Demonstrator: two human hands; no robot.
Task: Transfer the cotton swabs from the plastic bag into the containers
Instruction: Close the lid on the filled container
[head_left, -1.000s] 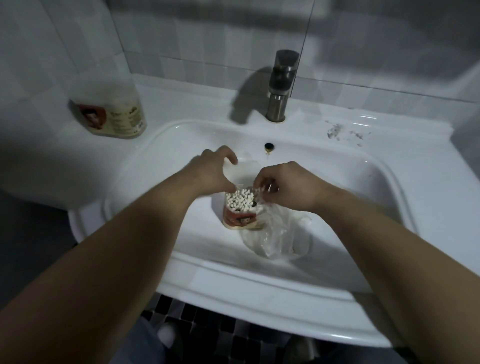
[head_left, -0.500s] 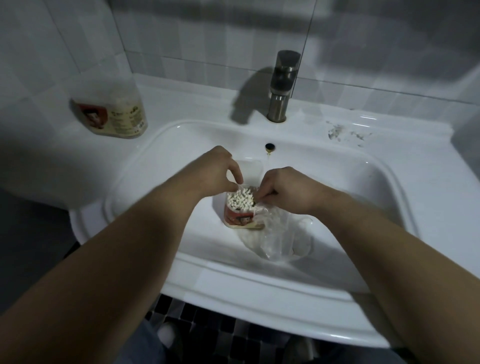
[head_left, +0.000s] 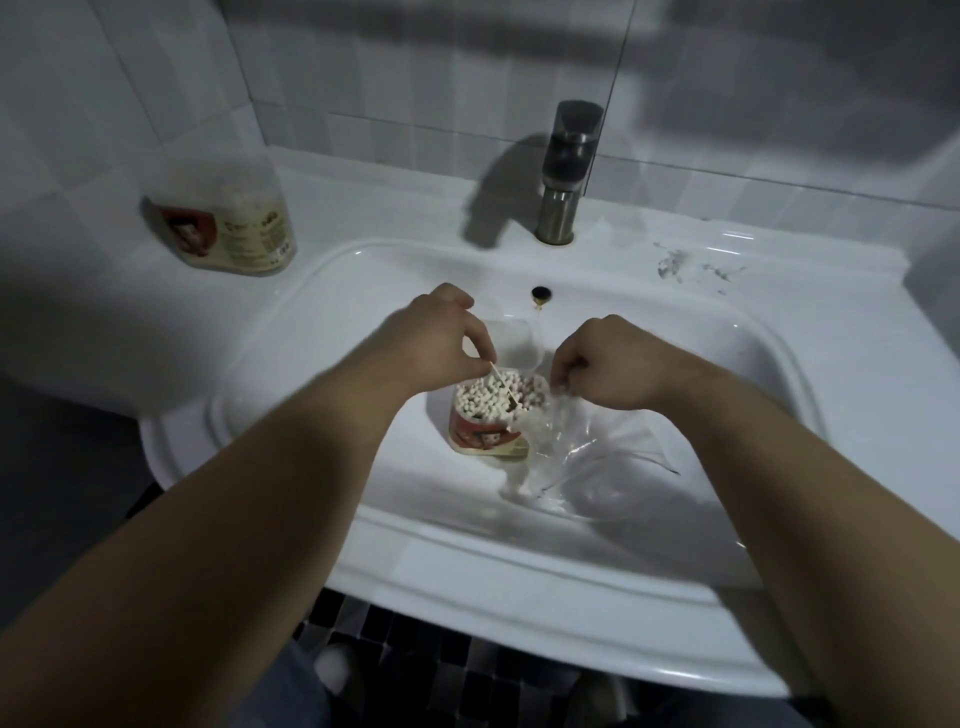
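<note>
An open container (head_left: 485, 434) with a red label stands in the sink basin, packed with upright cotton swabs (head_left: 493, 395). My left hand (head_left: 439, 340) pinches a single swab (head_left: 503, 385) slanted over the container's top. Its hinged clear lid (head_left: 511, 340) stands open behind. My right hand (head_left: 602, 361) grips the top edge of the crumpled clear plastic bag (head_left: 576, 452), which lies against the container's right side. A second, closed container (head_left: 226, 221) of swabs stands on the counter at the back left.
The white sink (head_left: 519, 571) fills the middle, with its overflow hole (head_left: 541, 293) and a metal tap (head_left: 566, 174) at the back. Grey smudges (head_left: 675, 262) mark the counter at the right. Tiled walls rise behind, and dark checkered floor shows below the front rim.
My left hand has taken one swab between its fingers and holds it slanted over the container. My right hand has moved slightly right, drawing the bag's edge away from the container's mouth.
</note>
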